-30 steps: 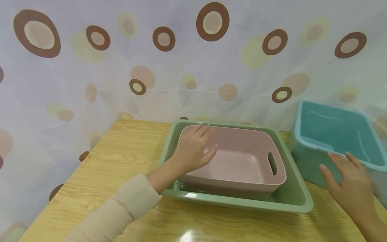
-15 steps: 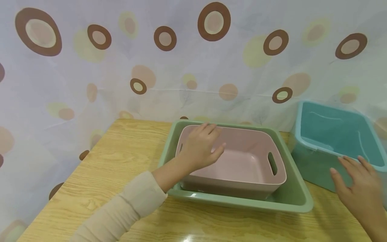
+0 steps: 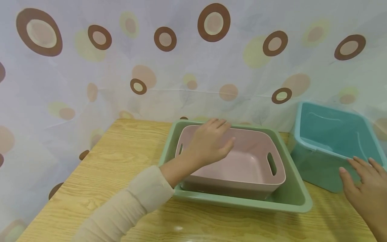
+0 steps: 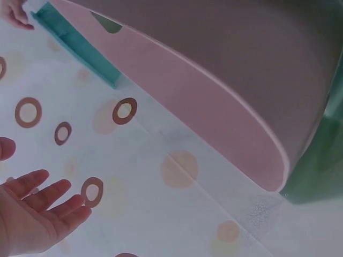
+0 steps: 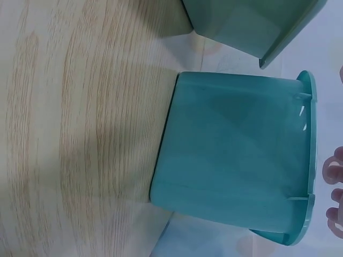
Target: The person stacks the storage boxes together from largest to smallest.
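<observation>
A pink bin [image 3: 232,185] with oval handle holes sits inside a larger green basin [image 3: 242,204] on the table. Over the pink bin's left part hovers my left hand [image 3: 208,143], fingers extended and holding nothing; the left wrist view shows the hand [image 4: 40,214] apart from the bin's wall [image 4: 241,69]. To the right stands a teal bin [image 3: 323,161], its inside bare where it shows. My right hand [image 3: 367,188] is raised in front of its near rim with fingers spread. In the right wrist view, only fingertips [image 5: 335,171] appear, beside the teal bin [image 5: 236,155].
The wood-grain table [image 3: 121,161] extends left of the basin and along its front. Behind everything hangs a pale cloth [image 3: 181,67] printed with brown rings and soft coloured spots. The teal bin stands close beside the basin's right side.
My left hand has drifted right across the pink bin. My right hand has moved right along the teal bin's front. The bins and basin have stayed in place.
</observation>
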A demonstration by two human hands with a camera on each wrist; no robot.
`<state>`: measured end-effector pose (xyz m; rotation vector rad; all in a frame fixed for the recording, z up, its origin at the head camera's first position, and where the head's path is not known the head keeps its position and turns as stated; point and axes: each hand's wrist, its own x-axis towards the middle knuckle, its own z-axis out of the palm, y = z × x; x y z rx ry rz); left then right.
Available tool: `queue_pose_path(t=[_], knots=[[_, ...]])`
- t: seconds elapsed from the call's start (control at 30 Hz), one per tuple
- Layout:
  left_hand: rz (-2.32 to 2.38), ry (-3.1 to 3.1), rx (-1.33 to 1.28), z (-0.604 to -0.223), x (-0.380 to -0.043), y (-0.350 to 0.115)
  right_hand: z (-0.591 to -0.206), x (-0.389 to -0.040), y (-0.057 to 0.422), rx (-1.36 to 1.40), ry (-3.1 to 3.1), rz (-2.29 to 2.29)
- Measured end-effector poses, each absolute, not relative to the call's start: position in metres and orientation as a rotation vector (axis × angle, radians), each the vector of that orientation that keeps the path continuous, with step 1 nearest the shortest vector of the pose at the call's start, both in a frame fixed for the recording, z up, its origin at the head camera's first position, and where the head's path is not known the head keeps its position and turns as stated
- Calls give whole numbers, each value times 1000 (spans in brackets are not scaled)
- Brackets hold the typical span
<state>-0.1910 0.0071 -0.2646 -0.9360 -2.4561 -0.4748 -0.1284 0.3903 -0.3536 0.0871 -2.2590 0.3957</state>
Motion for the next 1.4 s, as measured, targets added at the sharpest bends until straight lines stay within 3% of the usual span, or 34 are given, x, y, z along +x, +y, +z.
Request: queue_pose_path(t=[0.57,1.1,1.4], knots=[[-592,-2570,-911,-263,-201,37,-350,-133,398,-23,-2374,415],[-1133,-2705,-760,-264,-223,60,-351,-147,413,-69,-2261,502],[-1224,-2720,-668,-270,-236,70,-343,-151,432,-306,-2366,528]])
